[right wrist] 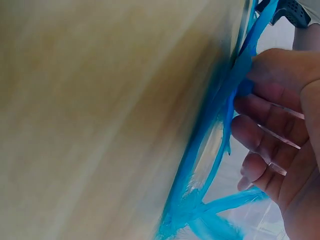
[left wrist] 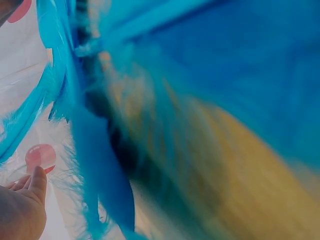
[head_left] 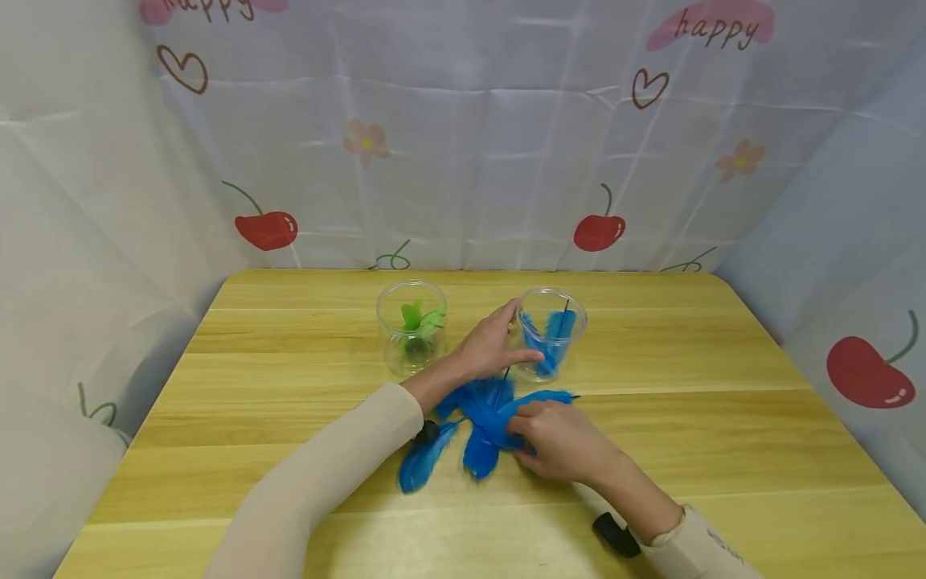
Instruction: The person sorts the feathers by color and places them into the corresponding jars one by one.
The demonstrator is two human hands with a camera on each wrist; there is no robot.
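Observation:
My left hand (head_left: 492, 347) holds a clear plastic cup (head_left: 551, 381) from its left side, thumb across the front. Blue feathers (head_left: 559, 326) stand inside that cup. A heap of loose blue feathers (head_left: 481, 418) lies on the table below my left wrist, and one feather (head_left: 419, 466) sticks out at its left. At the heap's right edge my right hand (head_left: 560, 442) pinches a blue feather (right wrist: 240, 67) between thumb and index finger, the other fingers curled loosely. In the left wrist view, blurred blue feathers (left wrist: 107, 170) cover much of the frame.
To the left stands another clear cup (head_left: 412, 291) with green feathers (head_left: 412, 316) in it. The wooden table (head_left: 289, 354) meets a printed curtain (head_left: 463, 161) at its back edge. A dark wrist camera (head_left: 616, 535) sits by my right forearm.

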